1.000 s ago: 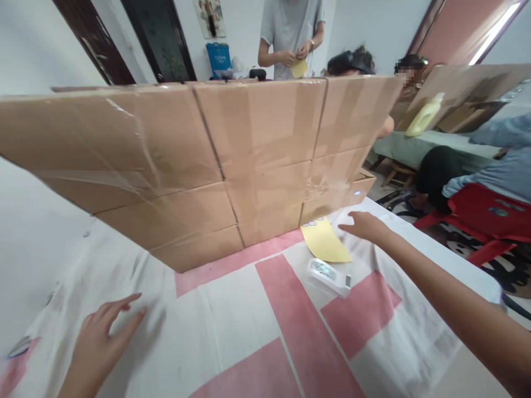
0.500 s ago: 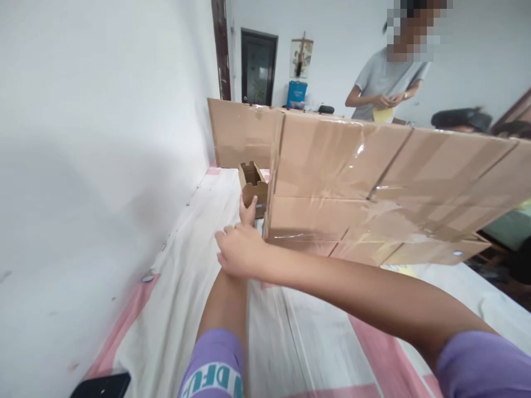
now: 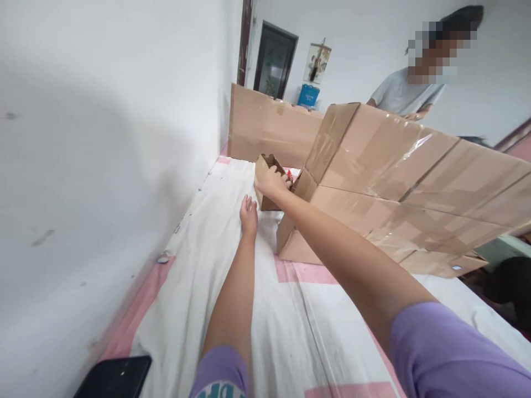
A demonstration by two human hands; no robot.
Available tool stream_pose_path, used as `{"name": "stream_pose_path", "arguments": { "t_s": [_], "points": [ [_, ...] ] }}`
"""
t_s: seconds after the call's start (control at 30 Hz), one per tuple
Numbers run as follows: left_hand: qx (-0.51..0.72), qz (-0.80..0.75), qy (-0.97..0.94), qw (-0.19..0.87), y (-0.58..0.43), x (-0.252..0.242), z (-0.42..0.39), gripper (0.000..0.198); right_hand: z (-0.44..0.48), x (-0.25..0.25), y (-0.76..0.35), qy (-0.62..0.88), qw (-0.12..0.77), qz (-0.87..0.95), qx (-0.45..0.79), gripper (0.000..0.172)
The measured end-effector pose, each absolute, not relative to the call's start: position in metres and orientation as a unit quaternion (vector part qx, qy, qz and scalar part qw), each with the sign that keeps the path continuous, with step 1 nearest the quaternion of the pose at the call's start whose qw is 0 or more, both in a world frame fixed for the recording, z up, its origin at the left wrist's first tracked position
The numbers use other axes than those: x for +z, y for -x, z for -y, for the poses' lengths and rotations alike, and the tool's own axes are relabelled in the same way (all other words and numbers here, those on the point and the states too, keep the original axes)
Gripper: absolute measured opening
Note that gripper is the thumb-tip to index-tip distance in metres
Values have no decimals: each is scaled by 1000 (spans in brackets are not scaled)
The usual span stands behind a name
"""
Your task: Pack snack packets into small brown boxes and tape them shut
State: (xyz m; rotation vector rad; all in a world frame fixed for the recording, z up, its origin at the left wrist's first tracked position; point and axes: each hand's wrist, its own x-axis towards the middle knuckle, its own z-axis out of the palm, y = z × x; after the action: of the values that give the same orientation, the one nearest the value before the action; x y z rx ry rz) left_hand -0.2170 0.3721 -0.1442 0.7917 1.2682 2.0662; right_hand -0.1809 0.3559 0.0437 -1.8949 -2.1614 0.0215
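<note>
Reaching over the small open-topped brown cardboard box, the right hand has fingers curled at its opening; can't tell if it grips anything. Left hand just beside, part-open, holding nothing visible. Box on pink-and-white cloth, contents hidden. Teal lettering on purple sleeve cropped, unreadable.

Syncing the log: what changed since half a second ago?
Left hand came away from the open cardboard box, fingers loosely open; right hand moved forward to the box's opening. Black phone and nearer cardboard partition stayed as they were.
</note>
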Motion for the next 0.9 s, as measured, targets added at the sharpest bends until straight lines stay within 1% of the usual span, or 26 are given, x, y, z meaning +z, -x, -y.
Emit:
{"name": "stream_pose_path", "arguments": {
  "t_s": [0.13, 0.2, 0.27, 0.33, 0.43, 0.5, 0.57, 0.67, 0.73, 0.8, 0.83, 0.87, 0.9],
  "points": [
    [776, -499, -307, 233, 231, -143, -370, 44, -371, 40, 182, 652, 147, 744, 15, 45],
    [769, -522, -311, 199, 240, -139, -367, 45, -372, 37, 184, 629, 160, 760, 15, 37],
    [754, -547, -324, 163, 246, -134, -362, 49, -371, 36, 190, 594, 178, 784, 14, 35],
    [733, -574, -345, 121, 251, -128, -354, 62, -368, 38, 198, 551, 191, 812, 18, 30],
    [695, -618, -364, 57, 255, -119, -341, 97, -358, 39, 213, 482, 196, 853, 49, 20],
    [676, -648, -351, 20, 258, -114, -334, 113, -350, 38, 223, 442, 195, 872, 79, 15],
    [665, -672, -326, -9, 261, -112, -331, 117, -343, 36, 231, 412, 193, 884, 106, 16],
    [656, -694, -294, -38, 264, -110, -331, 109, -336, 33, 240, 393, 196, 885, 152, 18],
    [654, -701, -280, -44, 265, -111, -332, 105, -336, 32, 241, 398, 222, 876, 160, 19],
    [655, -705, -268, -45, 267, -112, -331, 110, -339, 31, 237, 421, 273, 857, 114, 28],
    [656, -706, -263, -45, 269, -112, -330, 115, -341, 29, 232, 451, 284, 843, 75, 34],
    [657, -707, -258, -45, 270, -113, -329, 119, -343, 28, 225, 492, 273, 826, 39, 39],
    [658, -707, -256, -44, 272, -114, -327, 122, -346, 25, 217, 537, 240, 809, 13, 41]
  ]
}}
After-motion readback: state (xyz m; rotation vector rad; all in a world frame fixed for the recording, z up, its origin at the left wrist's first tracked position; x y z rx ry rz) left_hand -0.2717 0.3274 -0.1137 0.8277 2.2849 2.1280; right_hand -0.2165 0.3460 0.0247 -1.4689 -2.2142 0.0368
